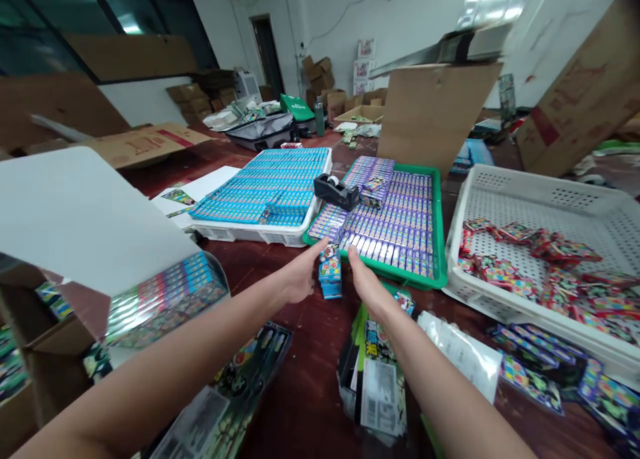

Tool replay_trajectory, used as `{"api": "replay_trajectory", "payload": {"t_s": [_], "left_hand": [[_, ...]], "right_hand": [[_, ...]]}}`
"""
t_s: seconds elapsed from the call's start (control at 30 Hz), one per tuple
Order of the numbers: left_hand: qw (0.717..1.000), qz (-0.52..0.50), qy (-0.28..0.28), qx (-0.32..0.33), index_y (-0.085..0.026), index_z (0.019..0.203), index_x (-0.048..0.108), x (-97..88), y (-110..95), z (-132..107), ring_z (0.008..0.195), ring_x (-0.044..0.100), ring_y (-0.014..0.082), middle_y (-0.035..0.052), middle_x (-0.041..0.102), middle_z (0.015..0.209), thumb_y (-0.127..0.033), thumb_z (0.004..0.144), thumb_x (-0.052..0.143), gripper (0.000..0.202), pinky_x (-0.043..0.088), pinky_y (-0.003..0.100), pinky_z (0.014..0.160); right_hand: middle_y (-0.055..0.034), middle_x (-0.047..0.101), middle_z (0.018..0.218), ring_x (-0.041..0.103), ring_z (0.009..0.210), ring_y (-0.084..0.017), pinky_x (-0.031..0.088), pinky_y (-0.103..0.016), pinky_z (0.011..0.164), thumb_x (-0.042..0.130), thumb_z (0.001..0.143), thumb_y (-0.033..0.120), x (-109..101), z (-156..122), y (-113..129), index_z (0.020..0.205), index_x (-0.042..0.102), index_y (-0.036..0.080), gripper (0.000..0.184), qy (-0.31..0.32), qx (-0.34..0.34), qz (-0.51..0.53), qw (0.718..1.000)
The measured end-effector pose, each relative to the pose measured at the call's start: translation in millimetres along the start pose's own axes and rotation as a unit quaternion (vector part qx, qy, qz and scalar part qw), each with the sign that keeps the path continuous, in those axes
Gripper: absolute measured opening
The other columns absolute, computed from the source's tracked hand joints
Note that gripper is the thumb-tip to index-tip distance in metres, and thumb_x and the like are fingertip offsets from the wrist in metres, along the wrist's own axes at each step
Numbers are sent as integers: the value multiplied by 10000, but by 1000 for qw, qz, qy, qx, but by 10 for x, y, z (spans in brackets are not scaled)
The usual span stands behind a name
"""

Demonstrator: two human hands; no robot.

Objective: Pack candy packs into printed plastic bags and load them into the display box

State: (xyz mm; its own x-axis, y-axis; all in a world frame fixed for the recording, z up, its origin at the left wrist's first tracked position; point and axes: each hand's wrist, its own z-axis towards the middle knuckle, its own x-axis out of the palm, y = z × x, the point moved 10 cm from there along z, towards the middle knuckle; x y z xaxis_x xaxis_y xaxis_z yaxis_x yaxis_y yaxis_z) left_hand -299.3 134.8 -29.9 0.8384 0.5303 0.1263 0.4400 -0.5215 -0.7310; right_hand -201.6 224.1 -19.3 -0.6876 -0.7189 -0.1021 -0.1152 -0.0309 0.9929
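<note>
A small stack of blue packs (331,272) sits between the two hands, in front of the green tray (439,235) on the worktop (307,352). The left hand (300,277) meets its left side, grip unclear; the right hand (364,277), unclosed, hovers just beside it.

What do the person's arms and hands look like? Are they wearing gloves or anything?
No gloves! The left hand and right hand are both bare. No sleeve shows on the left arm or the right arm, and I see no watch or bracelet. The fingers are too small to check for rings.
</note>
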Motion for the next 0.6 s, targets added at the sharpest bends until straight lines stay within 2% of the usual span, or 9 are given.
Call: {"api": "replay_trajectory", "payload": {"t_s": [0.07,0.13,0.17,0.2,0.27,0.33,0.43,0.53,0.6], "left_hand": [[998,32,-59,15,-272,1293,599,-270,-73,-84,1394,479,403,131,571,1484,-843,692,621,830,419,486,1055],[995,51,-76,26,-283,1451,466,-438,-137,-147,1500,330,404,145,332,1650,-864,699,590,958,348,526,1132],[996,55,-71,30,-285,1494,415,-476,-161,-166,1519,297,391,142,255,1681,-866,713,574,986,320,527,1159],[996,56,-62,34,-286,1515,390,-491,-181,-180,1524,292,376,137,225,1691,-861,729,566,989,304,519,1176],[997,57,-45,39,-287,1512,401,-473,-203,-195,1516,323,349,130,252,1685,-826,758,580,945,300,496,1187],[997,60,-29,43,-295,1480,451,-411,-210,-204,1496,367,331,118,307,1667,-778,787,599,858,321,474,1175],[996,72,7,49,-318,1406,543,-276,-219,-205,1445,450,312,90,448,1596,-729,825,599,713,368,453,1138],[994,76,45,66,-332,1345,604,-193,-270,-175,1401,502,307,73,580,1487,-683,850,609,607,388,472,1114],[994,71,44,72,-340,1335,620,-236,-305,-122,1395,505,320,72,594,1472,-658,855,620,576,377,499,1120]], "right_hand": [[-82,740,1135,681,1075,-267,536,-426,944,318,917,795,-372,92,79,1187,666,266,689,-37,-20,-62,997],[-98,729,1079,682,1016,-283,539,-451,924,450,879,776,-783,306,174,1153,651,234,640,-78,-38,-131,988],[-119,711,1114,667,1052,-302,520,-476,957,535,844,757,-980,460,224,1189,627,211,653,-98,-48,-166,980],[-157,676,1202,630,1142,-333,477,-510,1019,623,796,729,-1162,638,270,1254,590,182,715,-116,-59,-201,971],[-232,523,1436,458,1374,-392,328,-554,1155,770,685,661,-1433,1047,335,1393,490,134,925,-133,-79,-265,952],[-259,358,1575,275,1498,-416,212,-560,1214,872,567,600,-1569,1481,351,1485,398,122,1138,-121,-92,-320,935],[-247,242,1644,175,1537,-432,172,-567,1226,932,465,555,-1610,2087,349,1552,320,151,1311,-86,-96,-388,912],[-247,190,1664,167,1534,-452,178,-603,1213,853,561,660,-1591,2606,399,1567,291,162,1255,-83,-90,-438,891],[-281,249,1629,234,1501,-475,214,-637,1187,785,624,715,-1572,2892,452,1544,317,125,1189,-92,-78,-463,878]]}}
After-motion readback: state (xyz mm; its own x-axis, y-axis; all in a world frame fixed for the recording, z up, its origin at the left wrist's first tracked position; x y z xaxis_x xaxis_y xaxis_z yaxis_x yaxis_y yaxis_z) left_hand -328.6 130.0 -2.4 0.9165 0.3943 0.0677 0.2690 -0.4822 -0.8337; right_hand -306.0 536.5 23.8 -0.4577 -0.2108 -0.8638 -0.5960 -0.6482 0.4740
